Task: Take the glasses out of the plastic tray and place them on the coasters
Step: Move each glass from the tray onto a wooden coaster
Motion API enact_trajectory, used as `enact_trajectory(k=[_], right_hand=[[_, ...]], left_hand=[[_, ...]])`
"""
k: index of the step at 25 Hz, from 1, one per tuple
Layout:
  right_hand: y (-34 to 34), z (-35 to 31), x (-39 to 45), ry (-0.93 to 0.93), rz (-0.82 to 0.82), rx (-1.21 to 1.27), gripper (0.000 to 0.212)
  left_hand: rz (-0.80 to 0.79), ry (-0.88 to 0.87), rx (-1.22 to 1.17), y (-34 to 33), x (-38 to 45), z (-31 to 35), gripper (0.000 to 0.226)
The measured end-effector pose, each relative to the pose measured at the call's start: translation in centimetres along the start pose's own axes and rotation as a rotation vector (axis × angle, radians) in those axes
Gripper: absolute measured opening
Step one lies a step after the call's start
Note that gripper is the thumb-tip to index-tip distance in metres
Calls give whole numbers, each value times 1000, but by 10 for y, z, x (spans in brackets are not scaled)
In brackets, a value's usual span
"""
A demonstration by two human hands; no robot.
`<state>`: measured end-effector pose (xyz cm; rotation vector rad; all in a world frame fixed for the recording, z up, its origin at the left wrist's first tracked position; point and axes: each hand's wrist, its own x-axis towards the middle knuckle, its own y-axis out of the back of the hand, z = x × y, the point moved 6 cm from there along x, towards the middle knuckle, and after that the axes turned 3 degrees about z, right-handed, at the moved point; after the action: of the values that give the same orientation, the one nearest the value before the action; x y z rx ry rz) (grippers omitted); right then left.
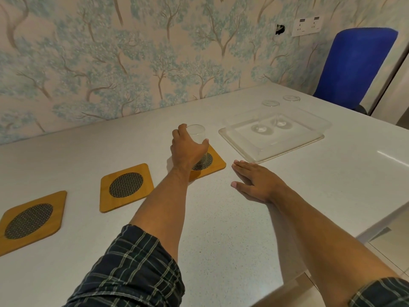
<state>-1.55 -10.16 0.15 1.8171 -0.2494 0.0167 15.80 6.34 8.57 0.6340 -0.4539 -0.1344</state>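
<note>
My left hand [188,149] is closed around a clear glass [197,133], holding it at the far edge of the rightmost wooden coaster [215,161]. Whether the glass touches the coaster I cannot tell. Two more wooden coasters with dark mesh centres lie to the left, one in the middle [126,187] and one at the left edge [31,220]. A clear plastic tray [274,145] sits at the right with two clear glasses [270,116] [290,109] standing in it. My right hand [254,180] lies flat on the table, fingers spread, holding nothing.
The white table [221,229] runs along a wall with tree-pattern wallpaper. A blue chair [354,65] stands past the table's far right corner. The table's right edge drops off to a tiled floor.
</note>
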Motion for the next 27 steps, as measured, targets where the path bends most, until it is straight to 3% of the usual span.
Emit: enact_trajectory(k=[3,6,8,15,21,27], right_hand=[[0,1,0,0,12,13,75],[0,3,2,-15,15,28,77],[0,4,2,-29,11,31,78],[-4,12,5,-46,-1,20,84],[1,13,5,90,-25,-11,79],[8,2,0,174,27,-20,72]], left_hand=[[157,-142,122,5,-3,18,78],[301,-243,139,6,-4,43,60],[312,-260,132,-1,-3,58,47],[75,-328,39,-63,5,110,32],[-81,-247,3,-115,27,146,53],[-194,-253,193,-166,58,168,74]])
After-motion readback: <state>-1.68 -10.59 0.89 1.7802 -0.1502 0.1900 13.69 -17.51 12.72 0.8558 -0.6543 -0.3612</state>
